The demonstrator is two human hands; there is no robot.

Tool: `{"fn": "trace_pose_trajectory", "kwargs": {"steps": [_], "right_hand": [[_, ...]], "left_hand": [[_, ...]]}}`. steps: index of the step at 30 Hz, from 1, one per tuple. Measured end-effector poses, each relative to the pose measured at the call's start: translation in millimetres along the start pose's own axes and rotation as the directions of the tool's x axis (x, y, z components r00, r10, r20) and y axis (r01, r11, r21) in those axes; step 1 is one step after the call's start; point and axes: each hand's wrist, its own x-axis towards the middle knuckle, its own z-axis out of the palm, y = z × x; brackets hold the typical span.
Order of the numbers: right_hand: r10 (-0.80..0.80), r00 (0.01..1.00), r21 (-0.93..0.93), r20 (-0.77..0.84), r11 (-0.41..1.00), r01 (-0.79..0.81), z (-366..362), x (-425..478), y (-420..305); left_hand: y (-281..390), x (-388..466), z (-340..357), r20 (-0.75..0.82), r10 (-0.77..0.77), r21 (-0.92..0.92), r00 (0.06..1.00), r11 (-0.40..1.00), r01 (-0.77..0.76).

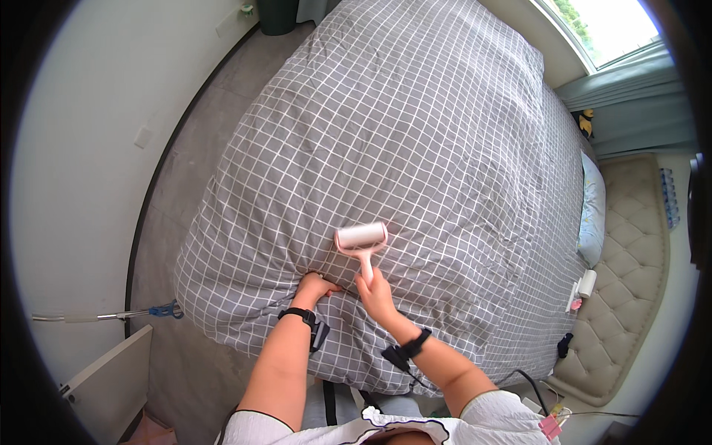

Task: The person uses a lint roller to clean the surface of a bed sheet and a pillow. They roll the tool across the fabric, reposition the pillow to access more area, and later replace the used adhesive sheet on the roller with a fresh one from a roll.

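Note:
My right hand (376, 295) grips the pink handle of a lint roller (361, 236). Its white cylinder lies crosswise over the duvet cover, and I cannot tell whether it presses on the cloth. To its left, my left hand (317, 287) clutches a gathered fold of the grey duvet with white grid lines (400, 139). Creases run outward from that grip. Both wrists carry black straps with a small dark device. The duvet spreads across the whole bed in front of me.
A blue pillow (592, 208) rests by the tufted beige headboard (617, 261), near a white roll (587, 282). A metal pole with a blue end (166, 309) meets the bed's left side. An open white panel (108, 378) stands lower left; a cable (534, 384) runs lower right.

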Motion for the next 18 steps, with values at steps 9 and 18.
{"fn": "trace_pose_trajectory", "kwargs": {"steps": [9, 18], "right_hand": [[0.284, 0.952, 0.652, 0.111, 0.702, -0.286, 8, 364, -142], [0.233, 0.868, 0.486, 0.439, 0.75, -0.448, 90, 96, -140]], "left_hand": [[-3, 28, -5, 0.029, -0.209, 0.275, 0.977, 0.942, 0.193], [-74, 65, 2, -0.267, 0.181, 0.355, 0.946, 0.931, -0.078]]}}
